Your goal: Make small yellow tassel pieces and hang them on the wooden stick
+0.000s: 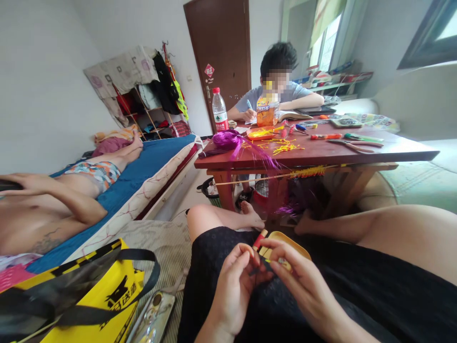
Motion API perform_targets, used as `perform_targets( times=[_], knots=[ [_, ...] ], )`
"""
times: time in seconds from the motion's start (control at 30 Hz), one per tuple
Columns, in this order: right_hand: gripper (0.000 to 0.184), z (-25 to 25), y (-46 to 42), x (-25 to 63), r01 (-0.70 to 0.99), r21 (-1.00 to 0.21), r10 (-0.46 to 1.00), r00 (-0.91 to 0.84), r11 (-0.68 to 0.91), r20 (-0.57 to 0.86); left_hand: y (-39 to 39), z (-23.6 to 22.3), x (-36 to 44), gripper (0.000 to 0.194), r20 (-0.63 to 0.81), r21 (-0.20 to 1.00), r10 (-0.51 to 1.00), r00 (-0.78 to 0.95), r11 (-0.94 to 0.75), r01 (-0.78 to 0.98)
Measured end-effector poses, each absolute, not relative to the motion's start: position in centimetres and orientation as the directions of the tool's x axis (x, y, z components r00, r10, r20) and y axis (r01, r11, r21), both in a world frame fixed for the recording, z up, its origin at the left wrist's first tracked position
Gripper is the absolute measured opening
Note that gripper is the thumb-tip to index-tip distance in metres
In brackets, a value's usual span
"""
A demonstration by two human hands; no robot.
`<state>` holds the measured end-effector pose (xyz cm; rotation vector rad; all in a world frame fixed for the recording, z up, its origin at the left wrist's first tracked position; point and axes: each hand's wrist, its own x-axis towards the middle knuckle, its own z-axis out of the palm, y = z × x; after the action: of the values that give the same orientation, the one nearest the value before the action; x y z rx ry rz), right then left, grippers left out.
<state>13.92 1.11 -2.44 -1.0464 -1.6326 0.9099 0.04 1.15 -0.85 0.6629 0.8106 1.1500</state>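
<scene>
Both my hands meet over my lap, above black shorts. My left hand (233, 281) pinches a small red-and-cream stick-like piece (260, 239), fingers curled. My right hand (298, 281) is closed in a pinch on a thin dark strand (257, 271) running between the two hands. A shallow yellow tray (287, 241) rests on my lap just behind the fingers. My bare legs stretch towards the table.
A red-brown table (321, 152) ahead holds purple tinsel (228, 139), yellow strips, pens, a water bottle (220, 110) and an orange pack. A person sits writing behind it. Another person lies on the blue bed (143, 171) at left. A yellow bag (93, 295) and a phone (152, 317) lie beside me.
</scene>
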Motion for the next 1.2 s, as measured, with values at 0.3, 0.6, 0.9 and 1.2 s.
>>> perform_targets(
  times=[0.3, 0.6, 0.9, 1.2],
  knots=[
    [0.018, -2.7, 2.4, 16.0, 0.394, -0.826, 0.911, -0.091, 0.404, 0.402, 1.6, -1.8, -1.2, 0.030, -0.396, 0.899, 0.874, 0.283, 0.431, -0.073],
    [0.017, -2.9, 2.0, 15.7, 0.547, -0.613, 0.813, -0.269, 0.570, 0.516, 1.9, -1.8, -1.1, 0.023, -0.446, 0.850, 0.854, 0.268, 0.498, -0.171],
    [0.028, -2.5, 2.2, 15.6, 0.686, -0.193, 0.634, -0.477, 0.702, 0.608, 2.2, -1.9, -1.1, 0.024, -0.487, 0.749, 0.785, 0.381, 0.601, -0.280],
    [0.019, -2.9, 2.1, 15.6, 0.706, -0.129, 0.619, -0.500, 0.696, 0.605, 2.1, -2.2, -1.3, 0.020, -0.474, 0.788, 0.793, 0.382, 0.576, -0.219]
  ],
)
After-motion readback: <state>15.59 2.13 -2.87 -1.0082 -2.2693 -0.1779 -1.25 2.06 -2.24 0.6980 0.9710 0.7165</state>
